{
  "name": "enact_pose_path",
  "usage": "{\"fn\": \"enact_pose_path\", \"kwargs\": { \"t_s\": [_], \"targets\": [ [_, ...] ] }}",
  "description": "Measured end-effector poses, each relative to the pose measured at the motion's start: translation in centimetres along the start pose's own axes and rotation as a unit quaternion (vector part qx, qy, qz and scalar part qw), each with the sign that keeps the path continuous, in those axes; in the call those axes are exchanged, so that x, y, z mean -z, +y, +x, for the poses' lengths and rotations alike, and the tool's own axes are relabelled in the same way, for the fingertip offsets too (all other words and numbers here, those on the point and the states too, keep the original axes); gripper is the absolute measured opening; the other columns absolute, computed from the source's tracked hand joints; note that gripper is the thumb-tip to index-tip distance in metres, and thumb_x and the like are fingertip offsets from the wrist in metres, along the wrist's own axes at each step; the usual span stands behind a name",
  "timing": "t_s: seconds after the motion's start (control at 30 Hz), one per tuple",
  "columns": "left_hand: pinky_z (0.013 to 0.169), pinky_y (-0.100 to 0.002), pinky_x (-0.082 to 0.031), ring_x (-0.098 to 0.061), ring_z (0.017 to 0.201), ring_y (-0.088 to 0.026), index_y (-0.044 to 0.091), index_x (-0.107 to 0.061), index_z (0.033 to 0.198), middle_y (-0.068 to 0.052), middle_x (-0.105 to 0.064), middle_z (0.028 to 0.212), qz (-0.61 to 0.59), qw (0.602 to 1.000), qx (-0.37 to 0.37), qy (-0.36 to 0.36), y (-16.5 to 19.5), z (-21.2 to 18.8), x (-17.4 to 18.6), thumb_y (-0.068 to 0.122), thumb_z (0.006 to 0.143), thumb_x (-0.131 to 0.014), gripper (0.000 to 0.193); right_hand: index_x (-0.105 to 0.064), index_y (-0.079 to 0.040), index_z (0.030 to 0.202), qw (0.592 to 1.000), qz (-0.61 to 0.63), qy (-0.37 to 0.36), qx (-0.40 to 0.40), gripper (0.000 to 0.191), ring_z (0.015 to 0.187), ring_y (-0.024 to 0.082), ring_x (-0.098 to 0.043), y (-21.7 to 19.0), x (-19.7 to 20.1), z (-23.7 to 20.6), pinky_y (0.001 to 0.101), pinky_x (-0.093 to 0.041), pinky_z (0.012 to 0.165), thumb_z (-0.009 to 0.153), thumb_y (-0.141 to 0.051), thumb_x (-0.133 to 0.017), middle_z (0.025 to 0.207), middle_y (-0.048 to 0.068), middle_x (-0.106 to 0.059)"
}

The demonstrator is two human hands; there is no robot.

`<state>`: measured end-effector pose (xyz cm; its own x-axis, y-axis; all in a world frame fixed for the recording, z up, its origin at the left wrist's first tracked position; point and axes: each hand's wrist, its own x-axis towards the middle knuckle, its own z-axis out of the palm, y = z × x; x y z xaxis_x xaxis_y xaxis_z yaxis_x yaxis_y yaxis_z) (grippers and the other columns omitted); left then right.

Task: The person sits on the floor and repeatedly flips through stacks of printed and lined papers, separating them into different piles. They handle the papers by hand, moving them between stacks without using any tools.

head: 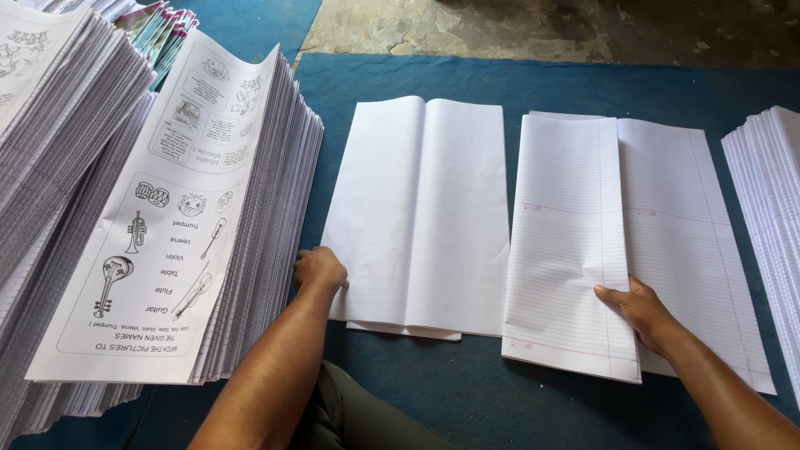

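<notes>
- Blue mat [500,392] covers the floor under the work, with bare grey concrete [533,25] beyond its far edge.
- A tall stack of printed worksheets [158,225], its top sheet showing musical-instrument drawings, leans at the left; its right edge stands just beside the left hand [319,271].
- That left hand rests knuckles-up with fingers curled, touching the lower left edge of the folded blank sheets [421,217]; whether it pinches the paper cannot be told.
- These blank sheets lie at the mat's middle, folded along a central crease, with another sheet's edge peeking out beneath the near edge.
- A narrow strip of mat separates them from the ruled sheets [692,242] to the right.
- The right hand [637,304] lies on the ruled sheets, fingers together and flat, thumb under the right edge of the folded-over ruled flap [567,242], lightly pinching it near its lower corner.
- Another stack of ruled paper [771,200] sits at the far right, near the ruled sheets with a thin gap of mat.
- Open mat shows along the near edge between both forearms, and along the far edge above the sheets.
</notes>
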<state>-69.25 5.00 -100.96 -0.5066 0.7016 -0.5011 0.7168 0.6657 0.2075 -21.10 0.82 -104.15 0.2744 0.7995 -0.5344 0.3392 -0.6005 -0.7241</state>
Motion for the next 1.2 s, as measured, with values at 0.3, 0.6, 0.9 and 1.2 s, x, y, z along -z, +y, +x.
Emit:
{"fn": "enact_pose_path", "kwargs": {
  "t_s": [0.3, 0.6, 0.9, 1.2],
  "targets": [
    [0.085, -0.040, -0.063, -0.056, 0.123, -0.041, -0.002, -0.046, 0.142, -0.025, -0.044, 0.143, 0.030, 0.999, -0.019, 0.023, -0.7, -0.1, 0.3, 0.015, 0.086, -0.076, 0.066, -0.042, -0.002, 0.142, 1.000, -0.017, 0.003, 0.002, 0.056, 0.098, 0.035, -0.074, -0.3, -0.9, -0.5, 0.0405, -0.062, 0.083, 0.093, -0.026, -0.056, 0.117, 0.031, -0.067],
    [0.088, -0.043, -0.061, -0.067, 0.110, -0.034, 0.002, -0.052, 0.138, -0.022, -0.061, 0.127, 0.027, 0.998, -0.020, 0.049, -1.1, 1.1, 0.1, 0.019, 0.097, -0.061, 0.046, -0.041, -0.002, 0.143, 1.000, -0.006, -0.012, 0.006, 0.058, 0.106, 0.036, -0.071, -0.5, -1.3, -1.0, 0.0430, -0.060, 0.089, 0.093, -0.027, -0.056, 0.122, 0.032, -0.064],
    [0.093, -0.042, -0.058, -0.070, 0.107, -0.032, -0.004, -0.064, 0.122, -0.023, -0.068, 0.119, -0.167, 0.986, 0.011, 0.012, -1.5, 2.3, 1.0, 0.013, 0.089, -0.070, 0.038, -0.039, -0.004, 0.145, 1.000, -0.007, -0.005, -0.005, 0.059, 0.109, 0.037, -0.069, -0.2, -1.5, -0.2, 0.0435, -0.060, 0.090, 0.093, -0.025, -0.056, 0.126, 0.033, -0.061],
    [0.077, -0.050, -0.062, -0.074, 0.087, -0.038, -0.012, -0.066, 0.109, -0.029, -0.071, 0.102, -0.373, 0.918, -0.115, -0.076, -2.1, 0.6, 2.2, 0.015, 0.080, -0.077, 0.042, -0.048, 0.002, 0.137, 0.999, -0.014, 0.037, 0.023, 0.048, 0.097, 0.035, -0.073, -1.6, -3.1, -1.9, 0.0385, -0.061, 0.084, 0.094, -0.017, -0.056, 0.116, 0.032, -0.068]
  ]
}}
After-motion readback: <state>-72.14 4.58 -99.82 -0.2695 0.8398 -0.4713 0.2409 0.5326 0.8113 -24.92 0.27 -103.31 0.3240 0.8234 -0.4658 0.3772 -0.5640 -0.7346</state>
